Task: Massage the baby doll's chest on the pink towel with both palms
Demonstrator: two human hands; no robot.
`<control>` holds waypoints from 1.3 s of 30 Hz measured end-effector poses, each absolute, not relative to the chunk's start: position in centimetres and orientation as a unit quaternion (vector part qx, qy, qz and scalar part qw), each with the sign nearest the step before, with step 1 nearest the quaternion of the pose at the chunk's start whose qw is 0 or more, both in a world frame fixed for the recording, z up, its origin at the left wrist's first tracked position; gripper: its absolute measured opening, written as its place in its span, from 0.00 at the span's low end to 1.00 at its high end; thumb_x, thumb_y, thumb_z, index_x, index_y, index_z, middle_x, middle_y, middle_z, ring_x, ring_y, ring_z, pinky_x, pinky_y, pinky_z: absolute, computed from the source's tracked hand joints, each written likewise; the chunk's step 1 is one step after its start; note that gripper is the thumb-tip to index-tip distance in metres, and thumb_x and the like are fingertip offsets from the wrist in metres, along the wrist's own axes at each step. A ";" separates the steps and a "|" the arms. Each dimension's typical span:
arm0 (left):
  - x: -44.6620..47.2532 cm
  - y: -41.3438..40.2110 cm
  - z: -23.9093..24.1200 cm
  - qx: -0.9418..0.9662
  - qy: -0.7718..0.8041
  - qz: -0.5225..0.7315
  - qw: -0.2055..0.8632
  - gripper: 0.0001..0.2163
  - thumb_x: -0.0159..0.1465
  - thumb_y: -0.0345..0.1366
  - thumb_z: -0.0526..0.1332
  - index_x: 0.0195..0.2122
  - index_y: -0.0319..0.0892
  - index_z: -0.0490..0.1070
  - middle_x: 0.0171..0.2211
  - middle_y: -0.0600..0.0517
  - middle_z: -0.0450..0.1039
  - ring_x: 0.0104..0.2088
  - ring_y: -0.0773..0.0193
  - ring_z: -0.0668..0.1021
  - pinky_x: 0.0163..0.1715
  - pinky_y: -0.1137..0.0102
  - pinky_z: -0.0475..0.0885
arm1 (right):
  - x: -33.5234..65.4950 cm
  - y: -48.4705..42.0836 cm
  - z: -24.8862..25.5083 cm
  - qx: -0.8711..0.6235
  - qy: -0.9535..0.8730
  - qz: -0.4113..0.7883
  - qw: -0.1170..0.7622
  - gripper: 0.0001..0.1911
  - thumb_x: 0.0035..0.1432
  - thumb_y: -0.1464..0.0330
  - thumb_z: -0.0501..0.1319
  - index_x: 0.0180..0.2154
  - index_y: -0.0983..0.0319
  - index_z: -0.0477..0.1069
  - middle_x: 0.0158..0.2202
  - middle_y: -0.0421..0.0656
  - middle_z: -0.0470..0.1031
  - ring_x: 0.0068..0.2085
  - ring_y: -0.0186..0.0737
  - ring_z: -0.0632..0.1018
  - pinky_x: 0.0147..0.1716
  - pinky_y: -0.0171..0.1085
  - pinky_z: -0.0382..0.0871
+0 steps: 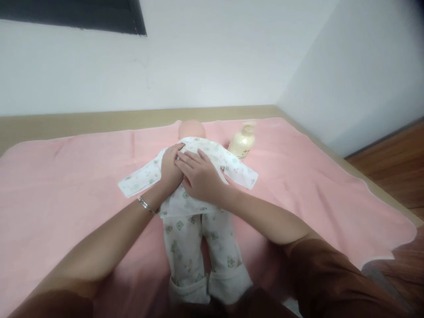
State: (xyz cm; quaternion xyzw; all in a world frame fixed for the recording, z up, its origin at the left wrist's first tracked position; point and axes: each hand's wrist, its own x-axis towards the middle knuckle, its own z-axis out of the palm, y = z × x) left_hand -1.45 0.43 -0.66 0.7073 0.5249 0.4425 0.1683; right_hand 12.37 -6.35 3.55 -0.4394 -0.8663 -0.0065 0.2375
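Note:
A baby doll (192, 129) lies on its back on a pink blanket (66, 176), head toward the wall. It wears a white printed top and trousers (185, 238). My left hand (170, 170) rests flat on the doll's chest, fingers together, thumb toward the neck. My right hand (198, 174) lies flat beside it on the chest, fingers stretched out and overlapping the left hand's fingertips. Neither hand holds anything. A silver bracelet (146, 205) circles my left wrist.
A cream pump bottle (243, 140) lies on the blanket just right of the doll's head. A beige mattress edge (82, 121) meets white walls behind. Wooden floor (394, 172) shows at the right. A dark window corner (99, 17) is at the upper left.

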 end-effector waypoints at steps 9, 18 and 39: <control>-1.0 -0.1 -0.1 0.668 0.543 0.461 0.216 0.19 0.65 0.38 0.53 0.54 0.42 0.73 0.57 0.45 0.76 0.59 0.53 0.75 0.64 0.55 0.69 | 13.7 -3.5 3.4 -0.512 -0.821 0.076 0.242 0.26 0.68 0.70 0.48 0.64 0.64 0.66 0.70 0.48 0.63 0.72 0.51 0.61 0.72 0.63 0.46; -0.9 -0.3 0.0 0.656 0.549 0.468 0.222 0.19 0.63 0.39 0.53 0.53 0.44 0.75 0.57 0.47 0.76 0.60 0.53 0.75 0.65 0.54 0.68 | 13.5 -4.3 3.1 -0.571 -0.797 0.032 0.195 0.30 0.70 0.64 0.48 0.68 0.71 0.59 0.73 0.60 0.54 0.73 0.68 0.56 0.69 0.66 0.51; -0.9 -0.1 -0.4 0.649 0.536 0.489 0.232 0.20 0.64 0.39 0.52 0.53 0.42 0.75 0.57 0.47 0.76 0.60 0.53 0.74 0.66 0.55 0.66 | 13.6 -4.3 3.7 -0.592 -0.788 0.063 0.157 0.33 0.70 0.61 0.49 0.71 0.67 0.53 0.75 0.58 0.47 0.74 0.66 0.51 0.70 0.65 0.48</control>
